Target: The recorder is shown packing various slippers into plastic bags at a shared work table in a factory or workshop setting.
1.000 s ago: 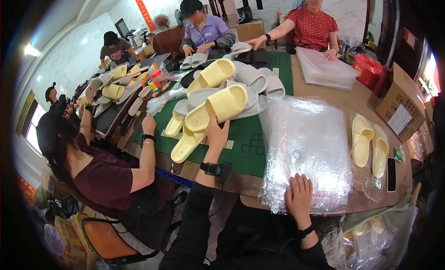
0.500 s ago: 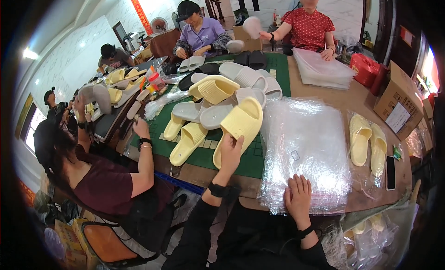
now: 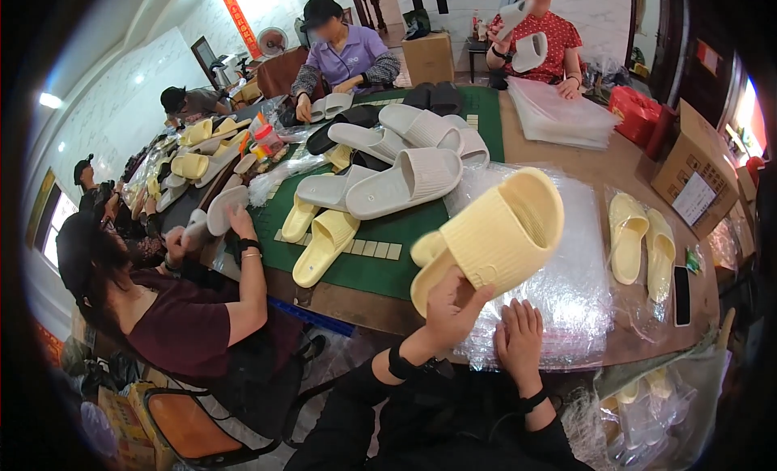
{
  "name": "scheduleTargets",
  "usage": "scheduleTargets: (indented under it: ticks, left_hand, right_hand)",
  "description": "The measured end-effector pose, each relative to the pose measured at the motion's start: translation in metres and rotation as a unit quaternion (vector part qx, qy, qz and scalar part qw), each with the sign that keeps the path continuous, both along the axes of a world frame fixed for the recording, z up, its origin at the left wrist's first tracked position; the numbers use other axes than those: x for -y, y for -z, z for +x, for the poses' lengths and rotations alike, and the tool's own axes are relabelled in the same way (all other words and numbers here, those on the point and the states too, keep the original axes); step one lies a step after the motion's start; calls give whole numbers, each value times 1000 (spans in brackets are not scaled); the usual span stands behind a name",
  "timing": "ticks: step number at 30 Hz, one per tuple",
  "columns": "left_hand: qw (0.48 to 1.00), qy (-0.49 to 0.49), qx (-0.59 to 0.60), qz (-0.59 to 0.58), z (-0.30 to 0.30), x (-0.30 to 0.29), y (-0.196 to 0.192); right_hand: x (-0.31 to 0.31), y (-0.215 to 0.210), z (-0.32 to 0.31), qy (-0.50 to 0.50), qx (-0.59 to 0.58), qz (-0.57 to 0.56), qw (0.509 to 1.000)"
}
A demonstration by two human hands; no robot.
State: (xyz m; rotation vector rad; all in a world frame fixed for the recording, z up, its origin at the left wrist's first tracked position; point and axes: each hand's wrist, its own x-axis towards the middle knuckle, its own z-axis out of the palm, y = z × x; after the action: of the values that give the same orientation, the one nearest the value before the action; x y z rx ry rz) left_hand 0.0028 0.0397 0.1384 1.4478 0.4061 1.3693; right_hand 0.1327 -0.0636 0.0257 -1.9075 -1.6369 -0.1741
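Note:
My left hand grips a pair of yellow slippers by their edge, raised over the near table edge. The front yellow slipper is tilted with its ribbed strap up. Most of the second yellow slipper is hidden behind it. My right hand lies with fingers stretched out on the near end of a stack of clear plastic bags. Left of these, a pile of grey slippers covers part of the green mat, with another yellow slipper at its near side.
A bagged yellow pair lies at the right beside a phone. Beyond it stands a cardboard box. Co-workers sit at the left and far side, handling slippers. More clear bags lie at the far right.
My left hand has moved right and nearer, over the bags. The yellow slipper from the top of the pile is now with the one I held. My right hand has stayed put.

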Motion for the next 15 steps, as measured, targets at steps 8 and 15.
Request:
scheduleTargets:
  ticks: [8, 15]
  left_hand:
    - [976, 93, -183, -71, 6, 7, 20]
    - [896, 243, -371, -21, -1, 17, 24]
  right_hand:
    - [1, 4, 0, 6, -3, -3, 1000]
    - [12, 40, 10, -46, -168, -94, 980]
